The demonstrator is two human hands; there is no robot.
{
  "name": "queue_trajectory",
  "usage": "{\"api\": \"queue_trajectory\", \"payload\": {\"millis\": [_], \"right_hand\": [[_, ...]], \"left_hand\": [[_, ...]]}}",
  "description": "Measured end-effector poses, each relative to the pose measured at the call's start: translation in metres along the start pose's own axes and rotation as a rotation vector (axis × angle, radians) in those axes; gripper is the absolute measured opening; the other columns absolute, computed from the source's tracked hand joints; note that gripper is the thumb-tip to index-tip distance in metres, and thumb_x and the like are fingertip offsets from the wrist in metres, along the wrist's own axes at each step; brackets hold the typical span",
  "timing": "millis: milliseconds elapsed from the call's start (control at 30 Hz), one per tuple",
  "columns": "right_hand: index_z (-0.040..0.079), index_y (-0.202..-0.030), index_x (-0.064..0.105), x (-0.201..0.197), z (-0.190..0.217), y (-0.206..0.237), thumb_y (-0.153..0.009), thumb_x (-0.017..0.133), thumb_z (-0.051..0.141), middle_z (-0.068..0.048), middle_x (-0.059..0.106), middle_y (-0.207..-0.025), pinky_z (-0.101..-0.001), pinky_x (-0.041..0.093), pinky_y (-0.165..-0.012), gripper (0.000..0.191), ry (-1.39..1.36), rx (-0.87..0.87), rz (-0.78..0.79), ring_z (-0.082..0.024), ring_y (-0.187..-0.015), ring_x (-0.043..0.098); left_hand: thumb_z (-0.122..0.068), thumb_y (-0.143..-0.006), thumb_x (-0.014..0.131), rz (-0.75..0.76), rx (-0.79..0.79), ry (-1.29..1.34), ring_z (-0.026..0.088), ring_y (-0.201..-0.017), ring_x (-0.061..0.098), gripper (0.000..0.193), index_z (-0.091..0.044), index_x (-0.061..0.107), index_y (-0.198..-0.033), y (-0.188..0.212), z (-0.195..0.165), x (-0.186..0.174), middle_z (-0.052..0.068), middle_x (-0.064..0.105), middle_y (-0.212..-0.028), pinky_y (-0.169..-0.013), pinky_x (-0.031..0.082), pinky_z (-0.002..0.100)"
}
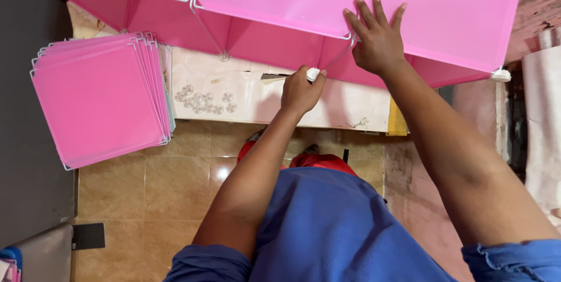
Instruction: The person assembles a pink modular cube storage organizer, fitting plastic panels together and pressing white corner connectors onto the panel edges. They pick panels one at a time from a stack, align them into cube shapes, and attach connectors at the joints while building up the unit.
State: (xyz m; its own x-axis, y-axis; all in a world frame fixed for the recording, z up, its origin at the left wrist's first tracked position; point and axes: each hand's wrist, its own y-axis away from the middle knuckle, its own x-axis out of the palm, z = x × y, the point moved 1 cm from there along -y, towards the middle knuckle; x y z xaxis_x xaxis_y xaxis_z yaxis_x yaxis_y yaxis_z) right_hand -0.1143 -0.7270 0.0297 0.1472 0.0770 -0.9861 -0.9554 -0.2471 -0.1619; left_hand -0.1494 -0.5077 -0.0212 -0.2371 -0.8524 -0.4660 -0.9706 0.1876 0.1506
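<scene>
Left hand (301,90) fisted round white connector (313,74); right hand (377,39) spread flat on glossy pink wire-edged panel (444,13)

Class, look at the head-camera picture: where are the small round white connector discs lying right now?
The connector discs lie in a loose cluster on the pale board, left of centre, just right of the stack of pink panels and left of the left hand.

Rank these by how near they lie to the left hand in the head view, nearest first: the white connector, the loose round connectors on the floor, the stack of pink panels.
1. white connector: in the left hand grip.
2. loose round connectors: on the floor, to the picture's left.
3. stack of pink panels: farthest, at far picture-left.
</scene>
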Motion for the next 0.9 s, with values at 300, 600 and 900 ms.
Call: {"api": "queue_trajectory", "payload": {"millis": [300, 600, 900], "right_hand": [[0.026, -0.155, 0.054, 0.044, 0.116, 0.042, -0.078, 0.069, 0.017, -0.008, 0.045, -0.164, -0.0616, 0.022, -0.114, 0.078, -0.028, -0.141, -0.152, -0.036, -0.153, 0.034], [0.02, -0.135, 0.067, 0.103, 0.242, 0.024, -0.079, 0.08, 0.022, 0.0, 0.068, -0.126, -0.0485, 0.036, -0.098, 0.058, -0.457, -0.161, 0.165, -0.021, -0.117, 0.058], [0.016, -0.122, 0.071, 0.154, 0.319, -0.015, -0.074, 0.082, 0.016, -0.003, 0.071, -0.115, -0.0427, 0.039, -0.094, 0.049, -0.555, -0.048, 0.199, -0.022, -0.106, 0.065]], "left_hand": [[-0.041, -0.086, 0.074, 0.066, -0.101, 0.067, 0.032, -0.081, 0.074, 0.04, -0.003, 0.071, -0.099, 0.027, 0.069, -0.036, 0.017, 0.075, -0.087, -0.075, 0.056, 0.043], [-0.036, -0.085, 0.074, 0.226, -0.274, 0.139, 0.021, -0.081, 0.074, 0.041, -0.007, 0.074, -0.114, 0.037, 0.151, -0.112, 0.012, 0.078, -0.09, -0.075, 0.057, 0.035], [-0.022, -0.082, 0.078, 0.141, -0.427, 0.403, 0.014, -0.088, 0.072, 0.055, -0.006, 0.064, -0.132, 0.038, 0.221, -0.169, 0.01, 0.077, -0.099, -0.079, 0.058, 0.031]]}}
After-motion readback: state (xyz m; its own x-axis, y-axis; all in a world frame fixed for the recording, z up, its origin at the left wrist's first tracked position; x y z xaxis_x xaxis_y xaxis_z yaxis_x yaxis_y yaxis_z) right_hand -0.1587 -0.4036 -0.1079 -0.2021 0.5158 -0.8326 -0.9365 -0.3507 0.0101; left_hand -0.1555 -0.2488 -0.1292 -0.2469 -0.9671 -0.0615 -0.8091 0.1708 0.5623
